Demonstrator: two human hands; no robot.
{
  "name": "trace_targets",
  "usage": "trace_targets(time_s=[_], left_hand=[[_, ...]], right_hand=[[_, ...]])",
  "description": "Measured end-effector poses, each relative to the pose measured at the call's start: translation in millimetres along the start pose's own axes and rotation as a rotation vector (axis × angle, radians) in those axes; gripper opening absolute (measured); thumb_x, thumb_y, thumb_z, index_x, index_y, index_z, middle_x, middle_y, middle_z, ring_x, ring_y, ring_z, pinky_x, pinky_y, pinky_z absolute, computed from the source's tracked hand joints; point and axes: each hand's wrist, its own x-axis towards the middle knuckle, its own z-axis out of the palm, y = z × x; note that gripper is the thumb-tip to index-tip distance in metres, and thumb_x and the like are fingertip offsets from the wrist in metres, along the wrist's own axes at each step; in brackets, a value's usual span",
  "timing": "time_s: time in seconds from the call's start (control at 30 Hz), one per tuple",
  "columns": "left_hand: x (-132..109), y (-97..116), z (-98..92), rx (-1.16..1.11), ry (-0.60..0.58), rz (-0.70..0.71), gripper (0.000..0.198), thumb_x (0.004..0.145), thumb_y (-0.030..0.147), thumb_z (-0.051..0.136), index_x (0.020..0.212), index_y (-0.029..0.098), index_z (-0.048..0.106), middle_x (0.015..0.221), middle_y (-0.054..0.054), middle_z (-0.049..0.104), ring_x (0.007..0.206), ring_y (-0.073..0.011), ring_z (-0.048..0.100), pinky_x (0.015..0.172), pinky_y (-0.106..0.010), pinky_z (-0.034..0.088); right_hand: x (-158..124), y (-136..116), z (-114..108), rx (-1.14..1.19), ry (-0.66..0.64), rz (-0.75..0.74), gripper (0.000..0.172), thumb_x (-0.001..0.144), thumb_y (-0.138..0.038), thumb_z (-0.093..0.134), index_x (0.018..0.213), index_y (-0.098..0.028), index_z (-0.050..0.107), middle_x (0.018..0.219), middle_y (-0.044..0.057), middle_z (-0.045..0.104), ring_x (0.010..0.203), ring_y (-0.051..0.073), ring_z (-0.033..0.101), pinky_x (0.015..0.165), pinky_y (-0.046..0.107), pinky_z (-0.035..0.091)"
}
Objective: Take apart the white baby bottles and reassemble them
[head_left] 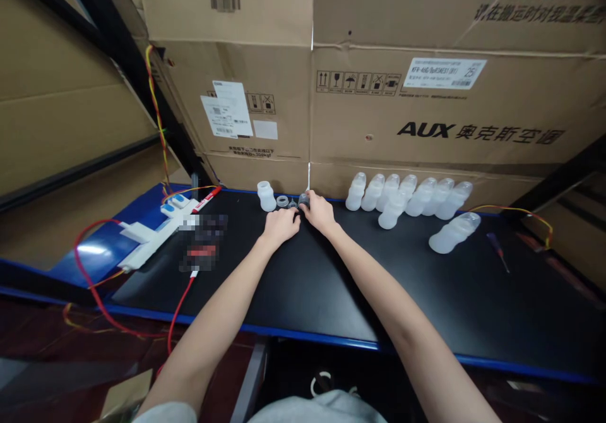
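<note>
**Entry 1, risk.** I judge the small dark piece (303, 201) the likeliest thing to slip. It sits at the far edge of the desk (331, 290), hard by the cardboard boxes (426, 113), with both hands crowding it. A fumble could knock the clear ring (283, 201) or the single upright bottle (266, 196) just to its left.

**Entry 2, risk.** A row of bottles (407, 192) stands along the far edge, right of the hands. A wide swing of the right forearm could topple them. One bottle on its side (453, 232) looks free to roll.

**Entry 3, left hand (280, 226).** The fingers are curled in close with the knuckles up and the tips at the dark piece. I cannot tell whether they grip it.

**Entry 4, right hand (320, 211).** The fingers are nearly closed, pinching the dark piece from the right.

**Entry 5, left corner.** A white power strip (156, 233) lies here, and a red cable (95, 284) trails over the near edge. Both are well apart from the hands.
</note>
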Motion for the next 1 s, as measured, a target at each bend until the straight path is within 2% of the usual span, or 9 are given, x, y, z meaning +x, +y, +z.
trace_targets(time_s=[0.07,0.13,0.27,0.43,0.57,0.7,0.83,0.9,1.0], left_hand=[[1,-1,0.6,0.001,0.008,-0.007,0.043,0.104,0.041,0.051,0.133,0.021,0.075,0.112,-0.017,0.08,0.103,-0.0377,0.078,0.092,-0.046,0.057],[3,-2,1.8,-0.005,0.017,-0.022,0.047,0.103,0.044,0.052,0.138,0.02,0.072,0.112,-0.018,0.08,0.102,-0.0381,0.078,0.092,-0.046,0.057],[7,-7,5.2,-0.027,0.031,-0.04,0.049,0.103,0.046,0.052,0.143,0.023,0.07,0.113,-0.018,0.081,0.105,-0.0398,0.078,0.093,-0.047,0.057],[6,-9,8.0,-0.028,0.02,-0.011,0.051,0.105,0.046,0.049,0.147,0.027,0.07,0.119,-0.017,0.08,0.107,-0.0396,0.077,0.094,-0.047,0.056],[7,-12,9.4,-0.033,0.018,0.002,0.051,0.104,0.047,0.048,0.144,0.026,0.073,0.12,-0.017,0.08,0.106,-0.0382,0.077,0.094,-0.045,0.057],[9,-16,15.5,-0.077,0.029,0.011,0.045,0.102,0.045,0.051,0.135,0.027,0.077,0.11,-0.013,0.082,0.101,-0.0369,0.076,0.09,-0.045,0.057],[6,-11,23.2,-0.153,0.098,0.024,0.035,0.097,0.04,0.058,0.123,0.03,0.08,0.095,-0.004,0.081,0.091,-0.0293,0.075,0.082,-0.037,0.055],[0,0,21.9,-0.266,0.157,0.092,0.037,0.099,0.046,0.058,0.126,0.032,0.077,0.093,-0.002,0.079,0.084,-0.0239,0.074,0.077,-0.033,0.055],[-14,24,17.5,-0.474,0.234,0.224,0.05,0.1,0.055,0.059,0.143,0.03,0.066,0.104,-0.002,0.076,0.078,-0.0191,0.07,0.079,-0.033,0.057]], right_hand=[[-4,2,-4,0.023,0.019,-0.023,0.063,0.107,-0.038,0.06,0.161,-0.013,0.038,0.147,0.021,0.064,0.127,0.034,0.068,0.102,0.043,0.056],[-13,10,-14,0.043,0.088,-0.079,0.07,0.106,-0.037,0.059,0.165,-0.011,0.033,0.158,0.023,0.055,0.133,0.035,0.063,0.108,0.045,0.054],[-42,41,-51,-0.02,0.341,-0.156,0.055,0.104,-0.03,0.054,0.155,-0.01,0.05,0.158,0.021,0.053,0.141,0.037,0.053,0.121,0.051,0.043],[-79,91,-105,-0.14,0.662,-0.008,0.045,0.101,-0.031,0.056,0.144,-0.017,0.06,0.157,0.02,0.049,0.148,0.04,0.042,0.123,0.061,0.036],[-98,127,-122,-0.173,0.815,0.099,0.054,0.098,-0.036,0.059,0.147,-0.015,0.053,0.156,0.023,0.047,0.147,0.041,0.045,0.12,0.062,0.04],[-106,150,-108,-0.036,0.77,0.151,0.07,0.1,-0.046,0.06,0.154,-0.009,0.038,0.148,0.028,0.054,0.14,0.037,0.056,0.115,0.052,0.049],[-111,168,-87,0.155,0.55,0.284,0.07,0.1,-0.047,0.061,0.152,-0.008,0.033,0.134,0.027,0.065,0.12,0.032,0.071,0.1,0.043,0.059],[-113,169,-82,0.232,0.512,0.244,0.064,0.097,-0.046,0.065,0.147,-0.012,0.041,0.133,0.024,0.067,0.117,0.032,0.072,0.096,0.043,0.06],[-119,156,-78,0.326,0.453,0.014,0.055,0.095,-0.046,0.072,0.141,-0.022,0.056,0.131,0.015,0.07,0.112,0.031,0.071,0.098,0.046,0.059]])
